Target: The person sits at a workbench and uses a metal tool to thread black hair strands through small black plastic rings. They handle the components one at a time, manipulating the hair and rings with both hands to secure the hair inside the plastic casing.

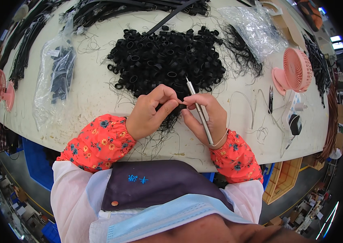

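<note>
Over the near edge of a big heap of small black strap loops [167,60], my two hands meet. A slim silver pen-shaped tool [199,108] with a thin pointed tip slants through my right hand [214,113], its cord running off by the wrist. One small black loop [183,106] is between the fingertips of both hands. My left hand [149,113] is closed, thumb and forefinger pinched at that loop's edge; the fingers partly hide it. Loose black threads [167,123] hang and lie just below the hands.
Clear plastic bags lie at left [54,81] and far right [256,32]. Black straps [131,8] line the back. Pink fans [297,69] stand on both sides. Black-handled snips [270,99] and a white power strip [295,107] with a black plug are on the right.
</note>
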The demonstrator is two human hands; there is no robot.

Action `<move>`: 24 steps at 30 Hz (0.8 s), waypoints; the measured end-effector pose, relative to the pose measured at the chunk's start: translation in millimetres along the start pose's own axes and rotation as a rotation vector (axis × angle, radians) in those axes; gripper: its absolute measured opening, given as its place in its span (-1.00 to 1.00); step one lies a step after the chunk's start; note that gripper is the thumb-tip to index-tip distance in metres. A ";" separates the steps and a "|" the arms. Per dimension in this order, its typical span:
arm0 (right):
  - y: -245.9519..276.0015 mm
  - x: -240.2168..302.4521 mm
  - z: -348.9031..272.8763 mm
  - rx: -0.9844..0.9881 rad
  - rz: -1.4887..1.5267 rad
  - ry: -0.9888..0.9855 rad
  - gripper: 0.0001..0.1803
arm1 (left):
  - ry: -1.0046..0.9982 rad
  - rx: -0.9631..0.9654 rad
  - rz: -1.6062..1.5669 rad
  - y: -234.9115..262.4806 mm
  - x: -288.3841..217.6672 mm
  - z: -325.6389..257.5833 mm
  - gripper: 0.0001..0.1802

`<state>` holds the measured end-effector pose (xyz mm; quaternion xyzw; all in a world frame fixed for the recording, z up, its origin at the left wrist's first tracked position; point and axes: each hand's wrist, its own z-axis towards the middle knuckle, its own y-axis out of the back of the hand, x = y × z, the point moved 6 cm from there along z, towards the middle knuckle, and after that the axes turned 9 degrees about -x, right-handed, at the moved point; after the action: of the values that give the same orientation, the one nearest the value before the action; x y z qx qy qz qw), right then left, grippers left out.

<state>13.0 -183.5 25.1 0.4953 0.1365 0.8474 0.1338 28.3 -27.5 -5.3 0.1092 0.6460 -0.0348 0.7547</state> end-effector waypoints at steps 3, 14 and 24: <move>4.5 -10.9 -0.6 -0.070 0.119 -0.127 -0.68 | 0.050 0.008 -0.145 -2.0 5.1 0.0 -0.89; -6.2 -20.0 -5.5 -0.038 0.632 -0.459 -0.69 | 0.133 0.072 -0.298 -7.7 4.7 0.2 -0.84; 4.0 -13.8 -1.8 -0.037 0.380 -0.327 -0.74 | 0.450 0.104 -0.477 -2.1 13.6 2.6 -0.85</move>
<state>17.6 -192.4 14.6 0.6399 0.0020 0.7684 0.0013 32.6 -28.9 -18.5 -0.0017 0.8012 -0.2185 0.5571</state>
